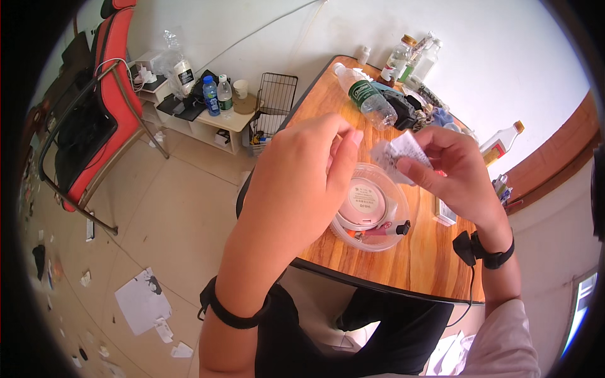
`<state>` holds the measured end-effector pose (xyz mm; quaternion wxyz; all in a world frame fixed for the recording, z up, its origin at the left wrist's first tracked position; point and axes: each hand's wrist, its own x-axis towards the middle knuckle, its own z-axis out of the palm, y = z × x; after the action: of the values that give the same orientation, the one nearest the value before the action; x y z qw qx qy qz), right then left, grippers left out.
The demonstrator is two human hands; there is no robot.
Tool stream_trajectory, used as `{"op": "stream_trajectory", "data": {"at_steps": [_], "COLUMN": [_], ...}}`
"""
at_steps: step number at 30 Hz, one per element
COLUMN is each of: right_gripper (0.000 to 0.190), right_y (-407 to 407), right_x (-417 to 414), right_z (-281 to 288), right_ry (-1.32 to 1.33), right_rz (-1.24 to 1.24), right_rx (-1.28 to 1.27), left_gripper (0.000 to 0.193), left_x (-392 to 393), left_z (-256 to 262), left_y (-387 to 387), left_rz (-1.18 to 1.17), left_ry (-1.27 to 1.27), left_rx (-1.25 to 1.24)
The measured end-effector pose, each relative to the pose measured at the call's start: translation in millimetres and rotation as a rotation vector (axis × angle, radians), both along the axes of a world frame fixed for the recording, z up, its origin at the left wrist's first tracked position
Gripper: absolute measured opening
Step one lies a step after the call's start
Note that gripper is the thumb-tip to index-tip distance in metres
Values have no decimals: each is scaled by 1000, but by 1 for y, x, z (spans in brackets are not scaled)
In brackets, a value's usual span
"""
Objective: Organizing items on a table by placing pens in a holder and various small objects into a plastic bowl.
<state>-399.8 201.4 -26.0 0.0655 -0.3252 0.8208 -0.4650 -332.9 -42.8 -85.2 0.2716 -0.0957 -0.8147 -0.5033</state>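
My right hand grips a small crumpled clear packet with a white printed label between thumb and fingers. My left hand is raised beside it, thumb and forefinger tips close together; whether something small is between them cannot be told. Below both hands, a round clear plastic tub stands on the wooden table. In the tub lie a round pink device with a printed disc and a small tube-like item with a black end. A small white box is under my right wrist.
A plastic bottle with a green label lies near the back, beside a black item and crumpled cloths. Glass bottles stand behind. A red chair and a low shelf are at left; papers litter the floor.
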Motion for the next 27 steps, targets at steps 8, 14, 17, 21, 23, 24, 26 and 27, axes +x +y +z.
{"op": "stream_trajectory", "data": {"at_steps": [8, 14, 17, 21, 23, 24, 26, 27], "right_gripper": [40, 48, 51, 51, 45, 45, 41, 41], "right_y": [1, 9, 1, 2, 3, 5, 9, 9], "right_x": [11, -6, 6, 8, 9, 9, 8, 9], "right_z": [7, -23, -13, -6, -4, -4, -3, -5], "right_ry": [-139, 127, -84, -216, -350, -353, -597, -601], "right_rz": [-87, 98, 51, 95, 109, 105, 132, 130], "right_rx": [284, -8, -173, -148, -157, -158, -238, -241], "left_gripper": [24, 32, 48, 49, 39, 39, 31, 31], "left_x": [-2, -9, 1, -3, -7, -9, -11, -9], "left_z": [-15, -15, 2, -2, -3, -5, -10, -9], "left_y": [8, 6, 11, 16, 15, 16, 18, 18], "left_rz": [-62, -141, -72, -91, -115, -120, -76, -79], "left_ry": [-60, 138, 247, 418, 514, 511, 529, 524], "left_rx": [-109, -161, -78, -161, -231, -230, -251, -252]}}
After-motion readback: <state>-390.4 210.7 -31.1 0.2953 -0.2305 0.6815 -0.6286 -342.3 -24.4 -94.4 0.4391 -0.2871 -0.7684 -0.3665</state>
